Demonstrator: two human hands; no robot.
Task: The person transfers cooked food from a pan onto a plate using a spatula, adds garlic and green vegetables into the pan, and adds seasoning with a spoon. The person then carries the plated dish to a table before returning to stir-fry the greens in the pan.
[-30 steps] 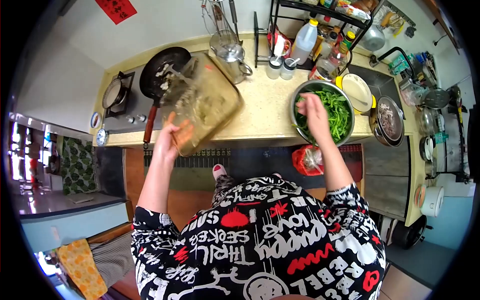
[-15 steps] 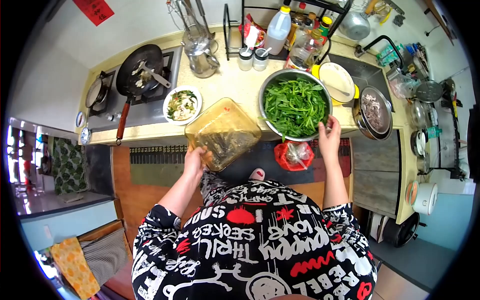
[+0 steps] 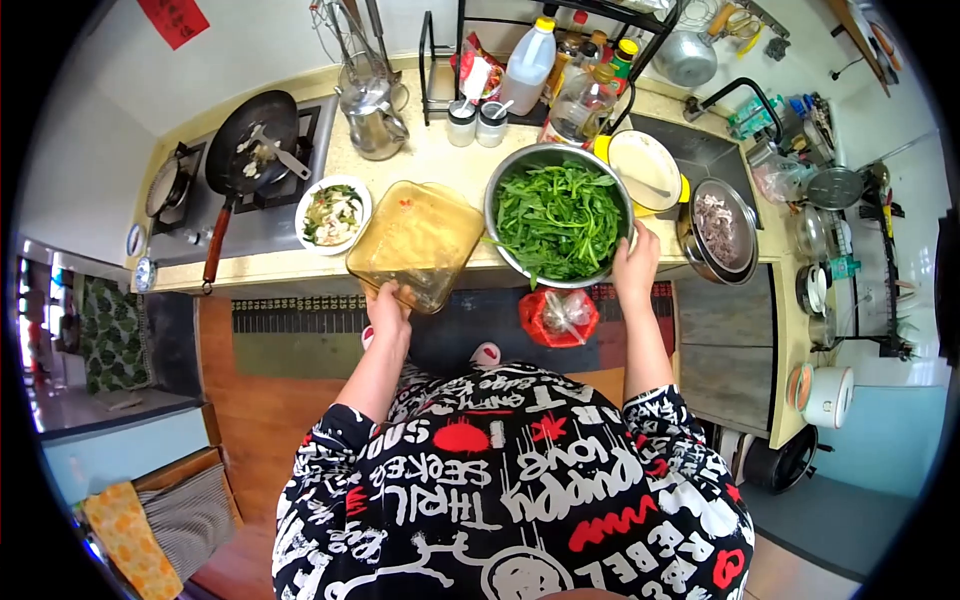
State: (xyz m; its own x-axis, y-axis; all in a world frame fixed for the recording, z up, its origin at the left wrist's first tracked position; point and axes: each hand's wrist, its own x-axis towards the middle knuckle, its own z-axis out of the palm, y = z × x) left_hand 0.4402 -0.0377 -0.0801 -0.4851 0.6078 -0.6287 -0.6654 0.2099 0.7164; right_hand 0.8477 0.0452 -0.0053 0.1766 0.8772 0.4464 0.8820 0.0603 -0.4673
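Observation:
My left hand [image 3: 387, 308] grips the near edge of an amber glass baking dish [image 3: 425, 235], its thumb and fingers at the rim. The dish lies mostly over the counter, its near side jutting past the front edge. My right hand [image 3: 636, 258] is closed on the right rim of a steel bowl [image 3: 490, 222] heaped with leafy greens [image 3: 558, 215]. This bowl also overhangs the counter edge a little. Left of the dish sits a white bowl [image 3: 307, 236] of mixed food.
A wok [image 3: 228, 150] with a spatula rests on the stove [image 3: 315, 150], its handle jutting forward. Right of the greens are a yellow-handled container [image 3: 645, 165] and a pot of shredded food [image 3: 722, 235]. Bottles [image 3: 530, 65] stand behind. A red bag [image 3: 558, 318] is below the counter edge.
My left hand has moved the glass dish forward, farther over the counter, and it looks flatter. My right hand stays at the bowl's rim. The whole view has shifted slightly.

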